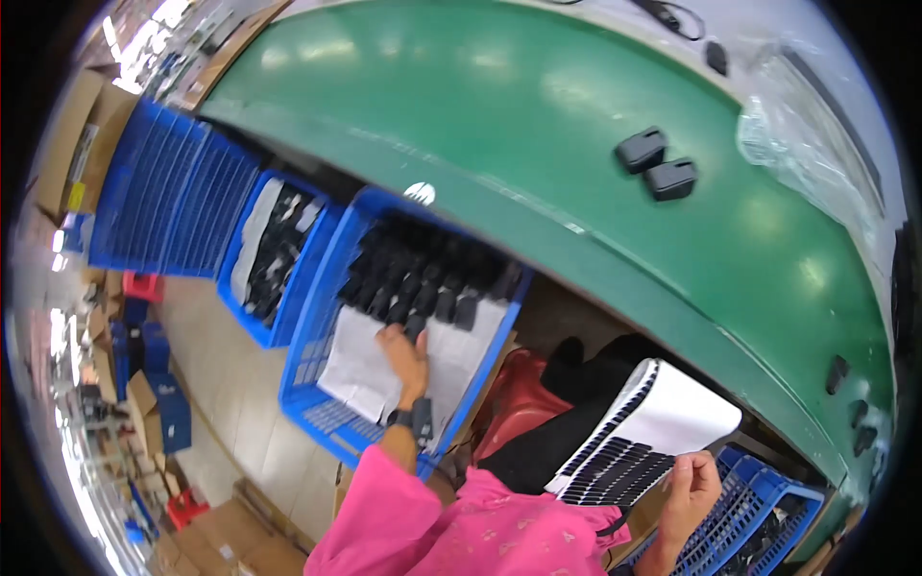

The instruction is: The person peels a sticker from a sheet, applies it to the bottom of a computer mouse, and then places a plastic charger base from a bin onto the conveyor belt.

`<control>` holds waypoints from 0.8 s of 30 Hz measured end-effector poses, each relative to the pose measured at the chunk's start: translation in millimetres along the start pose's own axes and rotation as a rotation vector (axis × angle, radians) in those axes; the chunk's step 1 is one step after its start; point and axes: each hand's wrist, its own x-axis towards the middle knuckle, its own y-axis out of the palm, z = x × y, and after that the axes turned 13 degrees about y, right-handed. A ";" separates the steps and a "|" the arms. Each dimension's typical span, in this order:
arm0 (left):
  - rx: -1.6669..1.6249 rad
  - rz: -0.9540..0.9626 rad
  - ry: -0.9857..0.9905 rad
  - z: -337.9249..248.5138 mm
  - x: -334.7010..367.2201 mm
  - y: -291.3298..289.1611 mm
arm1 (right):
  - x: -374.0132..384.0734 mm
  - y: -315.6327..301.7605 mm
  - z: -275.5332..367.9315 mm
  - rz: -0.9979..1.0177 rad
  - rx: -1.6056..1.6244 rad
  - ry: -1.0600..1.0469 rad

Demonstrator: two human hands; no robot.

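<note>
My left hand [405, 357] reaches down into a blue plastic basket [300, 370], its fingers closed around a small black plastic piece [415, 327]. That piece is at the near end of closely packed rows of similar black pieces [408, 274], which lie on white paper [360, 355] lining the basket. Out to the right, my right hand [693, 482] pinches the edge of a white sheet [677, 408] that bears rows of black rectangular stickers [619, 470]. The sheet is bent over above my lap. A dark watch or band [415, 419] is on my left wrist.
A green worktable [461, 86] spans the far side, carrying two black plastic blocks [656, 165] and clear plastic wrap [797, 134]. Left of my basket are another filled blue basket [274, 259] and stacked blue baskets [168, 192]. A red stool [514, 398] is beneath me; more baskets [759, 509] stand at right.
</note>
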 end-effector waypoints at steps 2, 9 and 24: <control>0.004 -0.115 -0.038 -21.5 7.9 -11.6 | -0.1 2.2 -2.8 -0.064 0.033 -0.017; -0.439 -0.369 0.771 -275.5 142.0 -105.5 | 3.4 -22.4 -56.3 -0.382 -0.074 -0.049; -0.584 0.234 1.089 -473.4 154.4 -6.8 | -10.0 -12.5 -98.9 -0.135 0.435 0.215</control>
